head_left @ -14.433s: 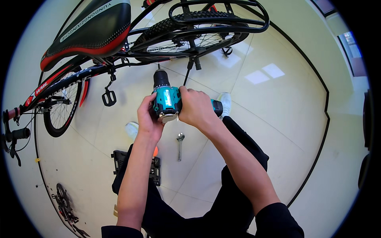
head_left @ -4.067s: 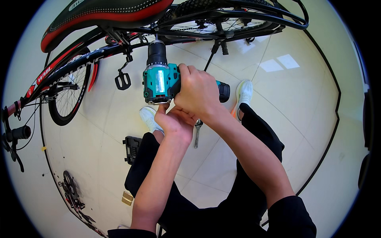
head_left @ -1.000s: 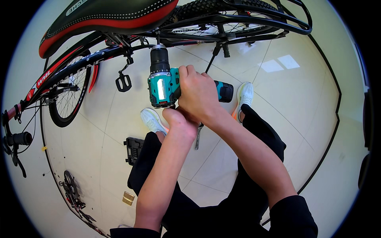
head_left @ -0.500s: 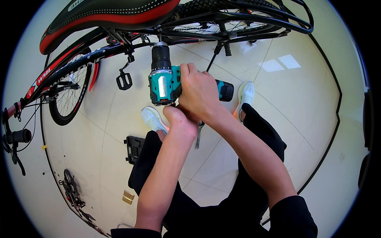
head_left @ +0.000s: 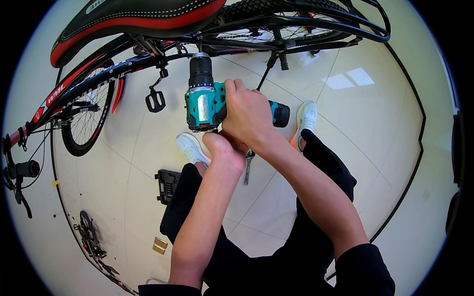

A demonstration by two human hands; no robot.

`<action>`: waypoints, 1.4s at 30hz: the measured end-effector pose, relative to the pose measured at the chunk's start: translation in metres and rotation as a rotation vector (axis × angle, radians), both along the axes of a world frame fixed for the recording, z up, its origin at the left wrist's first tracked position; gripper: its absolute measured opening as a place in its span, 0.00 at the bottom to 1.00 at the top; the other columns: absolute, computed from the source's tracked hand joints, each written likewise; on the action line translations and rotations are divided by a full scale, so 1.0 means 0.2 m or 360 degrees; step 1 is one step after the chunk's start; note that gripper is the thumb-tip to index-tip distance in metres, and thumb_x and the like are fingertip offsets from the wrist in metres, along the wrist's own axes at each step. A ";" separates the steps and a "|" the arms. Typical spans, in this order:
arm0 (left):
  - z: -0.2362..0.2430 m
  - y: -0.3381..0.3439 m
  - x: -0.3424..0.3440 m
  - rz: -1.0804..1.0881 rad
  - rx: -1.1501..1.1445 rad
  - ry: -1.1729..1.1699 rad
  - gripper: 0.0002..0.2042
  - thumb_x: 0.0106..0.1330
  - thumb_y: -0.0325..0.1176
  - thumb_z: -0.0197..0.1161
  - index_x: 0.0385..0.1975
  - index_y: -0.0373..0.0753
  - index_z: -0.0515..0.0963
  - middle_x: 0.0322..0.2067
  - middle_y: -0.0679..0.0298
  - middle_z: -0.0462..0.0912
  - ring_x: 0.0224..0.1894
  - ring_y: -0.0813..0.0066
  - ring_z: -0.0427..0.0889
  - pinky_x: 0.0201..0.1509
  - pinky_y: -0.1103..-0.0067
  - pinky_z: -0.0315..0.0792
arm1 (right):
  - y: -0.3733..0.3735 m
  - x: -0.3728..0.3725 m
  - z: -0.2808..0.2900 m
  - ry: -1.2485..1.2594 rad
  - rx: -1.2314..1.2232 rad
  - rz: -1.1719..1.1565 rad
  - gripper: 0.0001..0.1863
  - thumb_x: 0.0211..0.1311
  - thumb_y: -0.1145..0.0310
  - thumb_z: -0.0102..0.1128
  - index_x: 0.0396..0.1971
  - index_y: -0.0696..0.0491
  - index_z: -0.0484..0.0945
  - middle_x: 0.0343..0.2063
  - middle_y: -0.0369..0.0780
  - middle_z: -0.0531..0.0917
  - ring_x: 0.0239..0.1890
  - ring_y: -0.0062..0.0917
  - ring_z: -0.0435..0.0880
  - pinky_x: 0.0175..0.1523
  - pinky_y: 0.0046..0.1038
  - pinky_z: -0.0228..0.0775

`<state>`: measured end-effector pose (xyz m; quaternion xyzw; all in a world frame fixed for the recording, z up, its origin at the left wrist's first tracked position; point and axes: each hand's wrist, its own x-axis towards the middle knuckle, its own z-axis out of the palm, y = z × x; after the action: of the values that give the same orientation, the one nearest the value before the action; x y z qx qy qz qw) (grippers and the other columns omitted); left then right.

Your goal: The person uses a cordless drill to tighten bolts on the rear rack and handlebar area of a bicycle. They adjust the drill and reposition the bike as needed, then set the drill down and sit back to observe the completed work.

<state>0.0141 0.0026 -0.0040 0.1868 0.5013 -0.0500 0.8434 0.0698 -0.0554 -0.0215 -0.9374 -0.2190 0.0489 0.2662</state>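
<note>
My right hand [head_left: 246, 111] is closed round the handle of a teal-and-black cordless drill [head_left: 203, 104], its battery [head_left: 280, 114] showing to the right of my fingers. The drill points away from me, its chuck [head_left: 200, 69] just below the dark frame of the bicycle [head_left: 118, 67], with a thin bit reaching up to it under the saddle [head_left: 133, 19]; where the tip meets the bike is too small to tell. My left hand [head_left: 224, 148] is beneath the drill's back end and my right hand, touching them, its fingers hidden.
A pedal [head_left: 154, 101] hangs left of the drill, and a kickstand [head_left: 267, 69] stands right of it. Between my legs lies a wrench [head_left: 247, 170]; a black tool case [head_left: 167, 186] is beside my left leg. Gold-coloured pieces [head_left: 159, 245] and bicycle parts [head_left: 88, 232] lie lower left.
Since the oldest frame, my left hand has moved from the drill's side to beneath it, and the drill has come up against the bike. Over the last second it has barely moved.
</note>
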 end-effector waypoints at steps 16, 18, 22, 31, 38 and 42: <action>0.02 0.00 0.01 -0.0018 0.0078 0.0016 0.27 0.74 0.47 0.25 0.66 0.45 0.62 0.62 0.59 0.70 0.64 0.62 0.71 0.66 0.65 0.67 | 0.01 0.01 -0.01 -0.0004 0.0017 -0.0003 0.22 0.31 0.78 0.66 0.33 0.56 0.69 0.28 0.44 0.78 0.26 0.37 0.82 0.35 0.33 0.73; 0.02 0.00 0.01 -0.0011 0.0085 0.0006 0.27 0.73 0.47 0.25 0.66 0.45 0.62 0.61 0.59 0.70 0.63 0.62 0.71 0.66 0.65 0.67 | 0.01 0.01 -0.02 -0.0001 0.0018 -0.0002 0.22 0.32 0.78 0.66 0.33 0.56 0.69 0.28 0.44 0.78 0.26 0.37 0.82 0.35 0.33 0.73; 0.01 0.01 0.00 -0.0016 0.0096 -0.0012 0.27 0.73 0.47 0.25 0.66 0.45 0.62 0.61 0.59 0.70 0.63 0.63 0.71 0.66 0.65 0.67 | 0.01 0.01 -0.01 0.0020 0.0015 0.0002 0.22 0.32 0.78 0.66 0.33 0.56 0.69 0.28 0.44 0.78 0.26 0.37 0.82 0.35 0.33 0.74; 0.00 0.03 -0.01 -0.0062 0.0092 0.0011 0.28 0.74 0.50 0.25 0.66 0.45 0.62 0.62 0.60 0.70 0.63 0.63 0.71 0.66 0.65 0.67 | 0.02 0.00 -0.01 0.0023 0.0013 -0.0009 0.21 0.33 0.78 0.65 0.33 0.56 0.69 0.28 0.44 0.78 0.26 0.38 0.82 0.35 0.33 0.74; -0.01 0.03 -0.01 -0.0019 -0.0012 0.0005 0.28 0.74 0.49 0.25 0.67 0.46 0.62 0.62 0.60 0.69 0.64 0.63 0.70 0.67 0.65 0.66 | 0.02 0.00 -0.02 0.0021 0.0029 -0.0002 0.23 0.31 0.78 0.64 0.34 0.57 0.69 0.30 0.45 0.78 0.27 0.42 0.82 0.34 0.36 0.74; 0.01 0.00 0.00 -0.0020 0.0018 -0.0007 0.28 0.74 0.48 0.24 0.67 0.46 0.62 0.62 0.60 0.69 0.64 0.62 0.70 0.67 0.64 0.65 | 0.01 0.01 0.00 0.0033 -0.0040 0.0004 0.21 0.32 0.78 0.65 0.33 0.56 0.69 0.28 0.44 0.77 0.26 0.38 0.82 0.36 0.33 0.73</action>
<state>0.0144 0.0029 -0.0022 0.1948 0.4987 -0.0521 0.8430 0.0710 -0.0542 -0.0218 -0.9399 -0.2167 0.0618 0.2567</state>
